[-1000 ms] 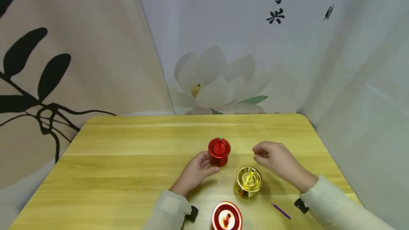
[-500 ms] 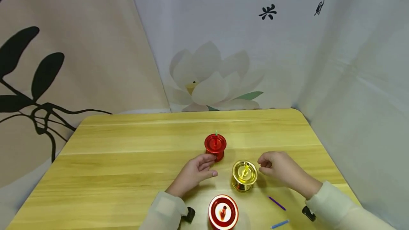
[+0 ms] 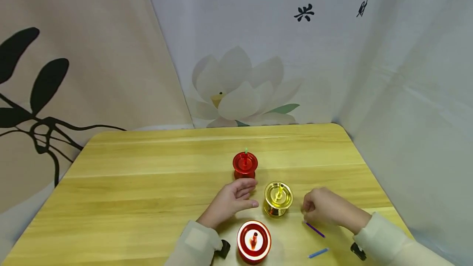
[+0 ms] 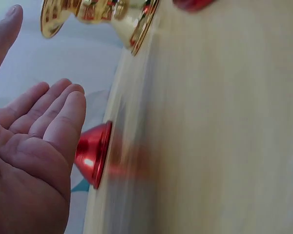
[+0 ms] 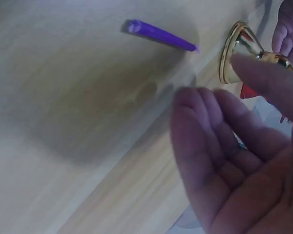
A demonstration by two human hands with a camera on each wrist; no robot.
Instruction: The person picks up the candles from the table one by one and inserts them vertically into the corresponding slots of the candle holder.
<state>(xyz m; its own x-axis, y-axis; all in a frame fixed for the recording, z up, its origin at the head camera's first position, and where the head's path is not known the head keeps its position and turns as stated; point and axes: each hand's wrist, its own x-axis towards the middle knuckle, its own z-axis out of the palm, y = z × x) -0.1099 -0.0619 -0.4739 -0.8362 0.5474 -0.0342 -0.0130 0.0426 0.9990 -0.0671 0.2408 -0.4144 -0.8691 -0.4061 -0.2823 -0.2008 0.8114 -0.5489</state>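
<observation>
My right hand [image 3: 327, 208] has dropped from beside the gold holder [image 3: 278, 198] to the purple stick [image 3: 315, 229], fingers loosely curled, empty, while my left hand [image 3: 236, 197] rests open left of it; red holders [image 3: 245, 164] are filled, sticks remain on the surface [image 3: 148, 192].

Two red spools [image 3: 245, 164], one gold spool [image 3: 278, 198], purple stick [image 3: 315, 229], yellow-wood table [image 3: 148, 184].

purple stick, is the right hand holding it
No, the purple stick lies flat on the table just below the right hand, whose grip is empty in the right wrist view.
</observation>
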